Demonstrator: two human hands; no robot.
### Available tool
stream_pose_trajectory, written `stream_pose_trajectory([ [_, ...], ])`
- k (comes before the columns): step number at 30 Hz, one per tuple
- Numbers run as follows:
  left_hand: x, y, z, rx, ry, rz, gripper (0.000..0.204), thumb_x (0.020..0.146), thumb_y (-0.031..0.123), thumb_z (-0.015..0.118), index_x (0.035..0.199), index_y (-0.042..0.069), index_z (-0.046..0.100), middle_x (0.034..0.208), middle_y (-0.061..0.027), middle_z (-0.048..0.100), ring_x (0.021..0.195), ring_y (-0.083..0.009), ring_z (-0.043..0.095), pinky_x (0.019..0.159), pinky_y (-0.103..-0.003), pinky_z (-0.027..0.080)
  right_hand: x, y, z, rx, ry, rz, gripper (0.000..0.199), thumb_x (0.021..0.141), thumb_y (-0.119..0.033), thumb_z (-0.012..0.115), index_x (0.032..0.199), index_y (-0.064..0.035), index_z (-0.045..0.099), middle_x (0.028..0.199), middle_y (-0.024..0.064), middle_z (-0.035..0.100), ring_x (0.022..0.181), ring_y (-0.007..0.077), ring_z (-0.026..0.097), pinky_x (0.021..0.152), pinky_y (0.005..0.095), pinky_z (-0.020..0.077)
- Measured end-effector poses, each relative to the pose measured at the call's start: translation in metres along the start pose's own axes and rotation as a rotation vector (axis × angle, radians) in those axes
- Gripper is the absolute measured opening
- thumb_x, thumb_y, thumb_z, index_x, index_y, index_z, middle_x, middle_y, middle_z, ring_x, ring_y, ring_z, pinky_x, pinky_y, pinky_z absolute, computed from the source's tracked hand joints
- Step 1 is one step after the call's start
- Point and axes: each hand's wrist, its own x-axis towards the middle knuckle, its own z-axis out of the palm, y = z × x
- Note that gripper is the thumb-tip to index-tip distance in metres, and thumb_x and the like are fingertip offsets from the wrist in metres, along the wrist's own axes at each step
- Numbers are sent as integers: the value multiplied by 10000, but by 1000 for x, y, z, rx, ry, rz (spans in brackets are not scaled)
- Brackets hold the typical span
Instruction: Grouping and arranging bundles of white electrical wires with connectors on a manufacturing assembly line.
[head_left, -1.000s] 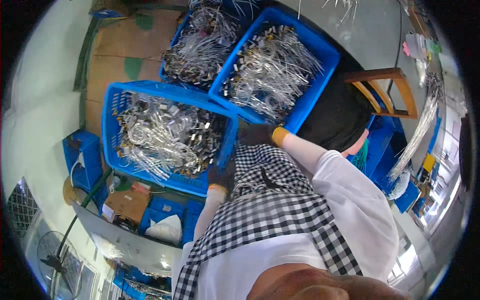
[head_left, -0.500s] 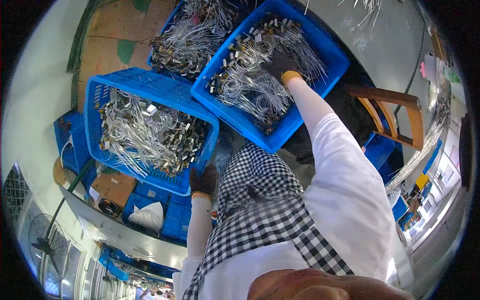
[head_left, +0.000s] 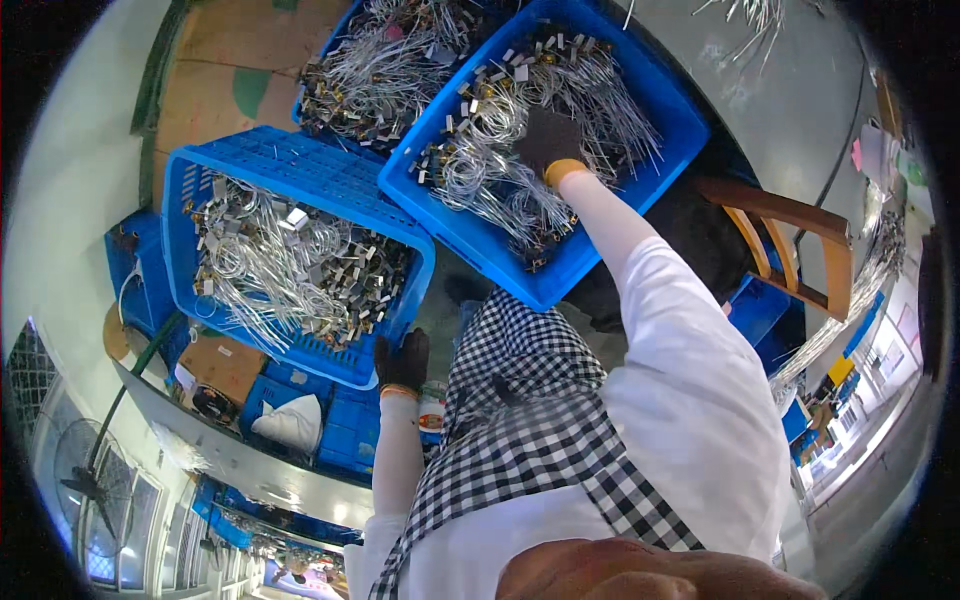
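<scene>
My right hand, in a dark glove with a yellow cuff, reaches into the right blue crate. It rests on bundles of looped silvery cables with small metal and white end pieces. Its fingertips point down and away, so whether they grip a cable is hidden. My left hand, also dark-gloved, is at the near right corner of the left blue crate. Its fingers are apart and nothing shows in them. That crate is tilted and holds a heap of similar cables.
Behind stands another blue crate of cables. A wooden chair back is at the right. A grey table runs along the far right. A white bag and a cardboard box lie at the lower left. A fan stands beyond.
My right hand has drawn slightly back and to the left over the cables. My left hand has come away a little from the left crate's corner, its fingers now more visible.
</scene>
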Motion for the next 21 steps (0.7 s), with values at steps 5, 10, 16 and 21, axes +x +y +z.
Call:
stream_pose_trajectory([
  [5, 12, -3, -18, 61, -43, 109, 702, 946, 551, 615, 1389, 17, 509, 1502, -263, 447, 1385, -444, 433, 1173, -565, 375, 8, -3, -4, -89, -69, -76, 316, 860, -296, 630, 1115, -133, 720, 1132, 182, 739, 1060, 390, 704, 930, 509, 545],
  [10, 13, -7, -2, 8, 32, -8, 569, 1006, 536, 496, 1388, 115, 535, 1479, -235, 463, 1404, -429, 405, 1182, -560, 346, -7, 42, 17, 211, 119, -142, 387, 860, -303, 666, 1197, -121, 716, 1187, 202, 718, 1091, 395, 685, 969, 488, 531],
  [16, 51, 7, -80, -1227, -424, -515, 460, 1066, 459, 405, 1416, 185, 523, 1558, -167, 427, 1438, -378, 399, 1217, -566, 277, -66, 6, -13, 381, 217, -190, 343, 972, -283, 566, 1204, -70, 702, 1174, 197, 712, 1075, 401, 674, 936, 483, 534],
  [21, -3, -9, 7, -22, 13, -100, 441, 1072, 423, 367, 1455, 247, 498, 1534, -70, 501, 1424, -343, 429, 1209, -619, 238, -76, 42, -31, 586, 332, -270, 319, 961, -241, 632, 1206, -45, 687, 1181, 207, 702, 1129, 404, 652, 985, 452, 510],
])
